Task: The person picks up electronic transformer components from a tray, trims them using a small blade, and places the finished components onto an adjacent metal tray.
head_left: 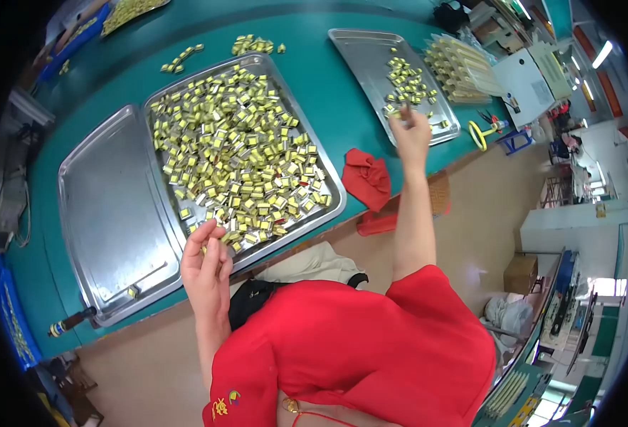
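My right hand [412,136] reaches over the right metal tray [360,60], its thumb and fingertips pinched on a small dark-edged piece that looks like one of the small transformers. Several yellow-wrapped small transformers [406,78] lie loose in that tray. My left hand [207,274] is palm up at the near edge of the large middle tray [334,183], fingers curled towards the thumb; whatever is between them is too small to make out. A deep heap of yellow and silver transformers [228,149] fills the middle tray.
Left of the heap is another metal tray [114,220] with a single transformer [133,291]. A black-handled tool [72,322] lies by its corner. Red cloth [366,179], stacked pale tubes [463,71] and a yellow tape ring [478,135] are on the green table [307,78].
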Demonstrator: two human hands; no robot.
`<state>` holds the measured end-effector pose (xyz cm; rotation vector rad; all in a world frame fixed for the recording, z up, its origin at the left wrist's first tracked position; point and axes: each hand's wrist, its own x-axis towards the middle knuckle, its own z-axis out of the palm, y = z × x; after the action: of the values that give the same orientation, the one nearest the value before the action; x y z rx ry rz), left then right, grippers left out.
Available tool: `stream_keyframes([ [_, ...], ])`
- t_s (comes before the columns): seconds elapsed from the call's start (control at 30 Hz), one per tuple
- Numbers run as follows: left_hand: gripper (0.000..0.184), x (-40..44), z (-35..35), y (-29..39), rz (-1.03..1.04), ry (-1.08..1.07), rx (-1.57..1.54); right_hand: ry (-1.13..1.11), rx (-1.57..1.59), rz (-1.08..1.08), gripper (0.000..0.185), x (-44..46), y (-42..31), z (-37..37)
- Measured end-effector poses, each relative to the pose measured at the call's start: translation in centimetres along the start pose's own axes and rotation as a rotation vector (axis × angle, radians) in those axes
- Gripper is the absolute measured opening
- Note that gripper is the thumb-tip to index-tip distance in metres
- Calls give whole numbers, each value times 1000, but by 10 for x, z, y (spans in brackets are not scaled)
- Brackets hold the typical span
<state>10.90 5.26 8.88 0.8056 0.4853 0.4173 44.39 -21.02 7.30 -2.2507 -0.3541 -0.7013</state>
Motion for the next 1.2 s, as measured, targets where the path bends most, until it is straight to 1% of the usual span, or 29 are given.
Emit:
stream_keyframes([
  [0.03,35,1,4,1,-5,4,-52,1,-102,-45,25,8,16,-3],
  [0.07,37,0,6,2,-7,17,-101,-58,-89,72,26,14,48,-1],
  [0.1,40,2,4,2,-16,-26,-181,38,-10,64,25,11,42,-3],
  [0.17,40,3,8,3,-9,-19,-175,23,58,116,18,9,22,-8],
  [0.23,41,4,6,1,-3,-45,-150,-71,270,155,14,-2,0,-4],
  [0.33,34,3,9,4,16,-63,-61,-352,511,182,10,-35,-66,7],
  [0.37,32,3,10,4,16,-78,-41,-491,451,110,7,-45,-90,4],
  [0.4,26,1,14,5,38,-24,36,-617,468,-6,8,-52,-101,6],
  [0.5,23,-2,6,2,125,-12,238,-834,563,-117,15,-69,-141,15],
  [0.63,16,-5,4,7,152,55,397,-877,413,-281,20,-77,-164,27],
  [0.7,13,-6,0,7,129,57,338,-915,348,-323,23,-76,-166,32],
  [0.73,14,-6,-2,9,103,60,327,-907,303,-389,23,-73,-170,30],
  [0.77,14,-7,-2,11,78,62,316,-873,372,-429,22,-74,-164,36],
  [0.83,16,-7,-3,11,93,50,308,-885,450,-296,19,-77,-164,36],
  [0.9,16,-5,-4,9,162,33,311,-862,492,-188,17,-78,-167,30],
  [0.93,16,-5,-4,9,163,38,314,-963,493,-13,18,-77,-165,25],
  [1.03,17,-4,-3,9,146,44,327,-1094,951,348,21,-82,-177,10],
  [1.07,17,-5,-1,12,130,48,332,-1065,1034,409,24,-90,-184,10],
  [1.1,17,-4,2,12,113,44,334,-1085,1109,466,24,-98,-183,13],
  [1.2,20,-3,0,6,125,20,379,-1199,1184,609,25,-112,-198,10],
])
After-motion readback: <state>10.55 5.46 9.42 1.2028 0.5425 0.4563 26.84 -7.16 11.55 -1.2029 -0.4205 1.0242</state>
